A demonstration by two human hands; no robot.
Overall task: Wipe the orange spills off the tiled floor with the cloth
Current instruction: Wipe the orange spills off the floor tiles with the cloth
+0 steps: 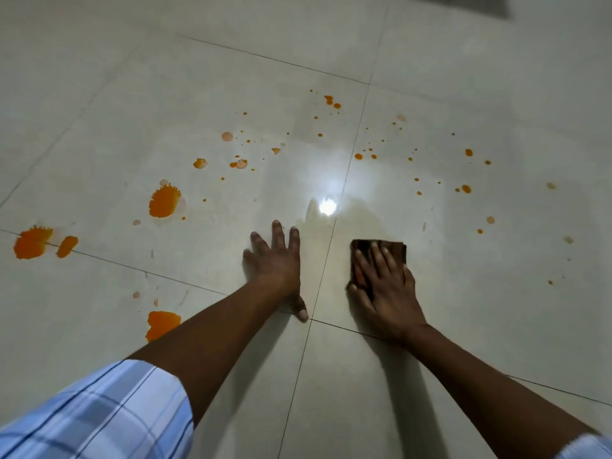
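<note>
1. I am looking at the right hand's fingers (377, 256) first. They are lying flat and spread out on top of the cloth (396, 250), pressing it down and not curling round it.
2. The right hand (385, 286) is covering most of the dark brown cloth. The cloth is lying flat on the tiled floor (463, 309), just to the right of a thin tile line.
3. The left hand (276, 270) is pressing flat on the floor just to the left of that same line. Its fingers are reaching out wide and straight, holding nothing.
4. The two hands are sitting near each other but not touching.
5. A bright light spot (327, 207) is shining on the floor just past the hands.
6. Small orange drops (466, 188) are dotting the floor beyond the cloth and off to its right, well apart from it.
7. A big orange splash (164, 202) is sitting far to the left of the left hand. Two orange blotches (31, 243) are lying farther left, on a tile line.
8. An orange puddle (162, 324) is peeking out from beside the left forearm.
9. A blue checked sleeve (109, 409) is showing at the bottom left.
</note>
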